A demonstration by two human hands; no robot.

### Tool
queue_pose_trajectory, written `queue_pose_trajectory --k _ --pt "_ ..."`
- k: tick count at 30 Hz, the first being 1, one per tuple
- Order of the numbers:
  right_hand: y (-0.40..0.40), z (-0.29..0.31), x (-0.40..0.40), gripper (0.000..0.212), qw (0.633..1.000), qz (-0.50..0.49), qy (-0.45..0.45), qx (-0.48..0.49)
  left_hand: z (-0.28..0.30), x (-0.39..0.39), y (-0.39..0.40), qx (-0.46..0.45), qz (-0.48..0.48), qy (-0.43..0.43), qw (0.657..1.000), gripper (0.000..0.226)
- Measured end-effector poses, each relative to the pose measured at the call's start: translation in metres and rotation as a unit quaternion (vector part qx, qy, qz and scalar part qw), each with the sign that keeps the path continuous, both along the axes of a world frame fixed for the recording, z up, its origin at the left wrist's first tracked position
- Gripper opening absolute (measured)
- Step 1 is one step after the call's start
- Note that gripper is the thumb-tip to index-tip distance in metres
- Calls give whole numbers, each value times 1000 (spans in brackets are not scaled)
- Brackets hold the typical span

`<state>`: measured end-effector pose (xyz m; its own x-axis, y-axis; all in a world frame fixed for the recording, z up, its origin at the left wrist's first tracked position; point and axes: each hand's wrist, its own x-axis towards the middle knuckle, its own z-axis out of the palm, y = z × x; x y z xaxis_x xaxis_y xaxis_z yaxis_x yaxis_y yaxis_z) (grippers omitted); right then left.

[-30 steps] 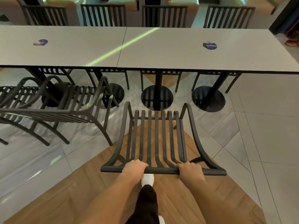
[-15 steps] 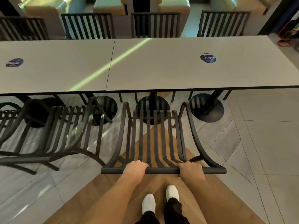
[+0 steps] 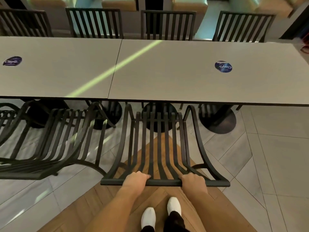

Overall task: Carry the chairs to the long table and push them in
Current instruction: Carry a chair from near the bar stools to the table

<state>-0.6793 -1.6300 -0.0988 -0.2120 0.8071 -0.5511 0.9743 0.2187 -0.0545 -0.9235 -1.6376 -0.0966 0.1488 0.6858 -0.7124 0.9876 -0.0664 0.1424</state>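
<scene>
Black slatted chair (image 3: 158, 148) lower centre, front tucked under long table (image 3: 167, 72) edge | left hand (image 3: 135, 180) and right hand (image 3: 194, 181) both clenched around its top rail

Black slatted chair (image 3: 158, 148), front under long grey table (image 3: 167, 72) edge

Seven chairs (image 3: 158, 148), two tabletops (image 3: 200, 77), two stickers (image 3: 223, 66)

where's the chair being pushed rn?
Head view, lower centre: the chair stands at the long table edge, right of another chair, both hands gripping its top rail.
</scene>
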Motion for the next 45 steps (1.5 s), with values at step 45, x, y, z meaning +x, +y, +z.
queue_pose_trajectory --k 45 --pt "-415 98 229 60 780 -619 40 84 93 346 -190 39 -403 -201 892 32"
